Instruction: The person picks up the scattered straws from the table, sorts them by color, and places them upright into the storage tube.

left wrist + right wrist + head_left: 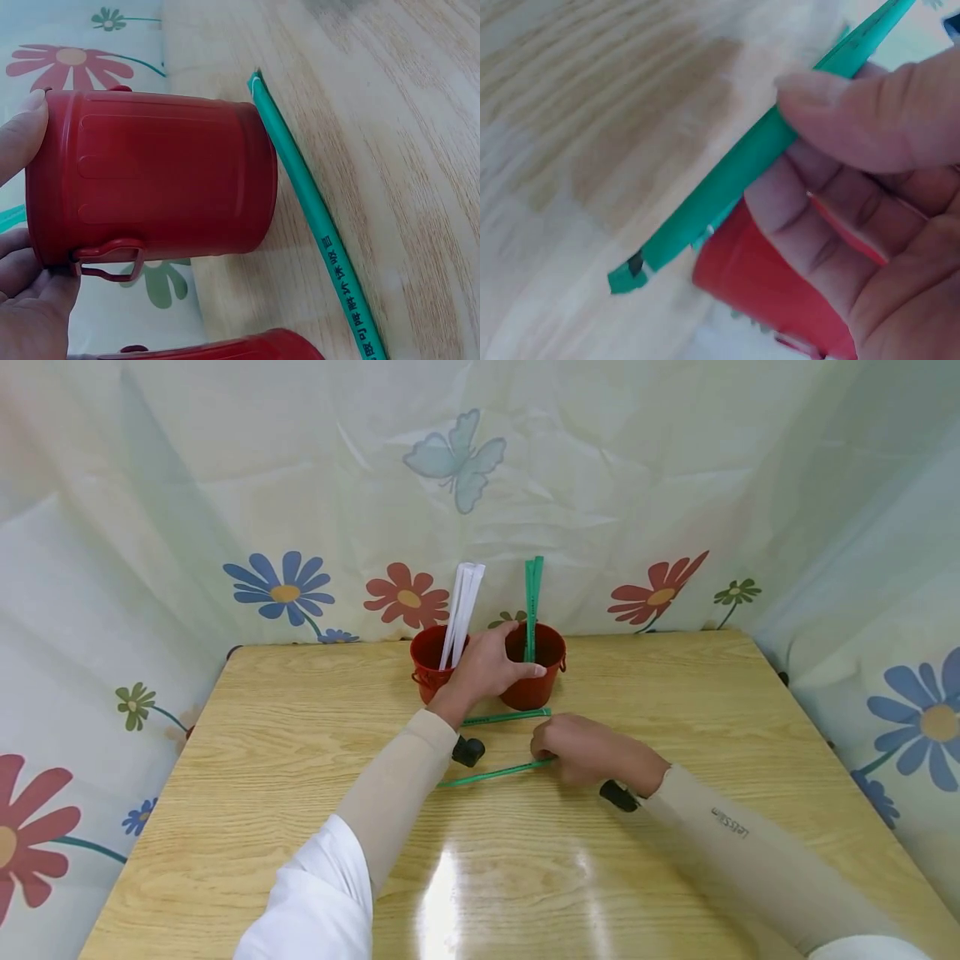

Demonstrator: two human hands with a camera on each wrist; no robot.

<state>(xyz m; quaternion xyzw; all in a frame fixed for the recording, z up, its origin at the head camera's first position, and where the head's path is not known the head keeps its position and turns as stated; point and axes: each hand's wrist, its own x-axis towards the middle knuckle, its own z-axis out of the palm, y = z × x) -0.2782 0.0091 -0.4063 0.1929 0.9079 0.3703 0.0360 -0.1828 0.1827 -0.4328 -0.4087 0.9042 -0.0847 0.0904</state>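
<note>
My left hand (491, 664) holds the right-hand red bucket (534, 695) by its rim, thumb on one side and fingers on the other; the left wrist view shows the bucket's ribbed side and handle. Green wrapped straws (533, 602) stand upright in it. With thumb and fingers my right hand (588, 750) pinches one end of a green wrapped straw (727, 180), low over the table in front of the buckets. Another green wrapped straw (311, 210) lies on the table just before the held bucket, partly behind my left arm in the head view.
A second red bucket (427, 685) with white wrapped straws (463, 606) stands close by on the left. Both buckets are near the back edge of the wooden table (300, 710), before a flower-printed curtain (315, 485). Dark wrist camera parts (468, 752) show under my left forearm.
</note>
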